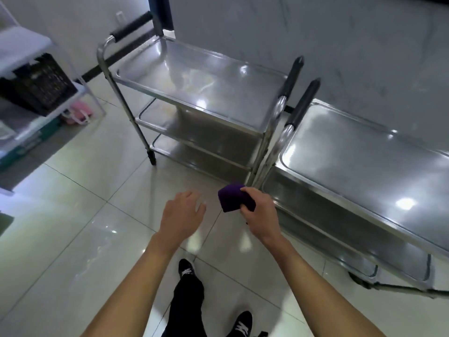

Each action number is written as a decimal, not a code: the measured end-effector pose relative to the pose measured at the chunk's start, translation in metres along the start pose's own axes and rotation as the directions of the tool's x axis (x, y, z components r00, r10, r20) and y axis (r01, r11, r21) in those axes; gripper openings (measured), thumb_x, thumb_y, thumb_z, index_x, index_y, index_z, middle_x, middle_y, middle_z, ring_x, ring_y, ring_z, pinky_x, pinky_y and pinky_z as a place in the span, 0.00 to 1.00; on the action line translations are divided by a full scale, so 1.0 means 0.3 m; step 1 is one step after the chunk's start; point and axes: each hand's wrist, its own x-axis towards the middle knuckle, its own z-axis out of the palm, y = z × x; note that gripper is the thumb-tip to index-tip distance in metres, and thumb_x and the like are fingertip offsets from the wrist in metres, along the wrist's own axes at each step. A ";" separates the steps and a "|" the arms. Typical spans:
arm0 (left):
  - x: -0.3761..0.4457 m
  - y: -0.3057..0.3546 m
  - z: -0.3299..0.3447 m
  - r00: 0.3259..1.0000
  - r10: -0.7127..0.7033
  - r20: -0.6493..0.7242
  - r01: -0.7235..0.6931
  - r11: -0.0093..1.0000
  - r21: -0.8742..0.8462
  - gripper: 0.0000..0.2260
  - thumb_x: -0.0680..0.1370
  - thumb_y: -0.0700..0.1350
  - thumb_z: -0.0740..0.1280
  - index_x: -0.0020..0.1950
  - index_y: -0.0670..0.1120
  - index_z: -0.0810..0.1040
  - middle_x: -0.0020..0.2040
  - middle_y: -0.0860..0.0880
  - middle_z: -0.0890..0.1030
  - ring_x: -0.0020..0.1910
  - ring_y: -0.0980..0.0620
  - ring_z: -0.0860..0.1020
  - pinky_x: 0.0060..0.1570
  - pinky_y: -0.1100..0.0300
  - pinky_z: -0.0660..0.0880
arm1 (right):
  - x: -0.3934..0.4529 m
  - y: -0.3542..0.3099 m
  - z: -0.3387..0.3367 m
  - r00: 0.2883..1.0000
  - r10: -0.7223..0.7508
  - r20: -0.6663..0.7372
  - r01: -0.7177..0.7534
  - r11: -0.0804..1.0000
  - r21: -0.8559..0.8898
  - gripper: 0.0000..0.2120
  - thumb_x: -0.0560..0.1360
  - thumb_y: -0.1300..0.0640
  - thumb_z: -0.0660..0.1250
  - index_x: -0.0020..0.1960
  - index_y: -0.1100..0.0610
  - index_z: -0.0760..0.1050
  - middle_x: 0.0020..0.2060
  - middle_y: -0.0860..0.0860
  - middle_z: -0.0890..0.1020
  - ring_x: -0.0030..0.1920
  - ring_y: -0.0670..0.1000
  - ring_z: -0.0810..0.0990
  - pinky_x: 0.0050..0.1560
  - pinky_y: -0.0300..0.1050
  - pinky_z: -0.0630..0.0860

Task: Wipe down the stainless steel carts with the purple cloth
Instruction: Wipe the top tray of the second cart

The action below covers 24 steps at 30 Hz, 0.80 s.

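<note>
The purple cloth [233, 197], folded into a thick wad, sits in the right hand [258, 210], whose fingers wrap its right side; it is held in the air above the floor [97, 215], just in front of the near corner posts of the two carts; the left hand [181, 215] hovers just beside it, palm down, fingers loosely spread and holding nothing. The left cart [199, 79] stands ahead with three shelves, its top tray bare and streaked with glare; the right cart [364, 161] stands close beside it, their black-gripped handles [302, 103] nearly touching, so the gap between the two is very narrow. The right cart's far end is cut off by the frame edge, and its lower shelves show only as thin strips under the top tray. Both carts stand against a pale marbled wall [340, 45]. To the left, well apart, a white rack [29, 57] carries a dark crate [41, 86] and boxes that are too blurred to make out; something pink [77, 113] lies on the floor beneath it. Below the arms, dark trousers and two black shoes [187, 269] with white laces show on the glossy tiles.
</note>
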 end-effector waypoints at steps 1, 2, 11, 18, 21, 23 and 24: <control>0.032 -0.042 -0.013 1.000 -0.010 -0.010 0.009 1.000 -0.016 0.18 0.83 0.54 0.59 0.72 0.51 0.74 0.69 0.50 0.76 0.66 0.47 0.73 0.62 0.50 0.70 | 0.044 -0.026 0.029 1.000 -0.008 -0.001 0.008 1.000 0.001 0.23 0.70 0.65 0.72 0.65 0.55 0.78 0.58 0.50 0.82 0.57 0.53 0.79 0.62 0.50 0.74; 0.066 -0.085 -0.029 1.000 -0.018 -0.017 0.017 0.999 -0.031 0.18 0.83 0.55 0.59 0.72 0.51 0.74 0.68 0.50 0.76 0.65 0.48 0.74 0.62 0.50 0.71 | 0.091 -0.053 0.059 1.000 -0.012 0.005 0.012 1.000 0.006 0.22 0.70 0.65 0.72 0.64 0.56 0.79 0.57 0.50 0.83 0.56 0.53 0.80 0.62 0.51 0.75; 0.444 -0.306 -0.248 0.999 0.052 0.008 -0.052 0.998 0.017 0.18 0.83 0.53 0.59 0.72 0.50 0.72 0.68 0.47 0.77 0.65 0.44 0.74 0.63 0.49 0.71 | 0.474 -0.255 0.204 0.999 -0.003 -0.043 0.002 1.000 -0.012 0.22 0.71 0.63 0.72 0.65 0.52 0.78 0.57 0.46 0.82 0.55 0.45 0.78 0.59 0.36 0.72; 0.773 -0.295 -0.309 0.994 0.105 0.000 -0.105 0.994 0.005 0.20 0.83 0.55 0.59 0.74 0.52 0.71 0.70 0.50 0.75 0.69 0.48 0.72 0.66 0.49 0.70 | 0.729 -0.212 0.191 0.992 0.030 -0.119 -0.029 1.000 0.012 0.22 0.72 0.63 0.71 0.65 0.53 0.78 0.57 0.46 0.82 0.54 0.47 0.79 0.59 0.45 0.75; 0.926 -0.285 -0.317 0.995 0.102 0.005 -0.102 0.995 0.000 0.20 0.83 0.56 0.60 0.73 0.52 0.72 0.70 0.51 0.75 0.68 0.48 0.73 0.65 0.49 0.71 | 0.875 -0.159 0.177 0.987 0.051 -0.152 -0.045 0.998 0.037 0.22 0.71 0.63 0.72 0.65 0.53 0.78 0.57 0.46 0.82 0.55 0.46 0.78 0.60 0.48 0.75; 1.031 -0.269 -0.333 0.995 0.097 0.026 -0.098 0.995 0.019 0.19 0.83 0.55 0.61 0.73 0.52 0.72 0.70 0.50 0.76 0.67 0.47 0.74 0.65 0.49 0.72 | 0.989 -0.129 0.167 0.985 0.063 -0.162 -0.051 0.996 0.073 0.23 0.71 0.63 0.71 0.65 0.51 0.77 0.56 0.45 0.82 0.54 0.45 0.78 0.60 0.48 0.76; 1.084 -0.258 -0.342 0.995 0.094 0.026 -0.095 0.995 0.024 0.19 0.83 0.55 0.61 0.73 0.52 0.73 0.70 0.50 0.76 0.67 0.47 0.74 0.65 0.49 0.72 | 1.046 -0.117 0.159 0.984 0.073 -0.163 -0.060 0.995 0.080 0.23 0.72 0.62 0.71 0.65 0.50 0.76 0.56 0.45 0.82 0.55 0.45 0.78 0.60 0.48 0.76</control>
